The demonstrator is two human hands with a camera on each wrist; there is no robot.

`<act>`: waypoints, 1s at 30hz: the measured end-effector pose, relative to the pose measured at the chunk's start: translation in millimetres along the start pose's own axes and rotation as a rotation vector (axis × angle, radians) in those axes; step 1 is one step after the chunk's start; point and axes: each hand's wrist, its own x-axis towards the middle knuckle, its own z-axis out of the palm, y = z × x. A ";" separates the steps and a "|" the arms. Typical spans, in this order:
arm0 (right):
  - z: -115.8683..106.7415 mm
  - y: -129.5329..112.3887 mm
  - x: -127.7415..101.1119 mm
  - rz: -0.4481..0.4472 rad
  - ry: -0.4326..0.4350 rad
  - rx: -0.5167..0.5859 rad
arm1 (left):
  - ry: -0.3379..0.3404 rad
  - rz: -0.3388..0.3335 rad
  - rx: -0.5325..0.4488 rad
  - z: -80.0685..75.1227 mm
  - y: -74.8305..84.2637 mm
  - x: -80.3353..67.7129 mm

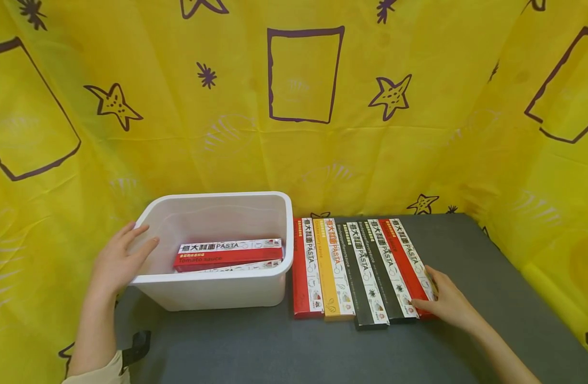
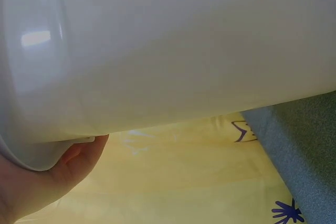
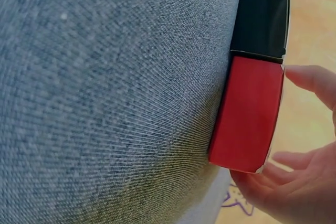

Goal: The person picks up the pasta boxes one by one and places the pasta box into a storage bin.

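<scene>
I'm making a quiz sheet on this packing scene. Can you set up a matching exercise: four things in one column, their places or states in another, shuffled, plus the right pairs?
Things:
1. left hand
2. right hand
3. yellow pasta box
4. white bin

Places or states:
A. second from the left in the row on the grey table
B. holds a red pasta box inside
C. rests on the bin's left rim
D. touches the near end of the rightmost red box

Pairs: 1-C, 2-D, 3-A, 4-B
</scene>
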 end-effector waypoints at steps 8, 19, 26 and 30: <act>0.7 0.1 -1.4 0.027 -0.028 0.005 | 0.005 -0.004 0.003 0.2 0.5 0.3; 0.8 1.0 -0.1 0.073 -0.052 0.006 | 0.017 0.007 0.004 0.3 0.2 -0.3; 1.0 3.9 0.2 0.089 -0.035 -0.027 | 0.023 0.012 0.008 -0.1 2.3 -1.9; -0.9 5.7 0.7 0.116 -0.039 -0.054 | 0.023 0.013 0.009 0.1 1.9 -1.9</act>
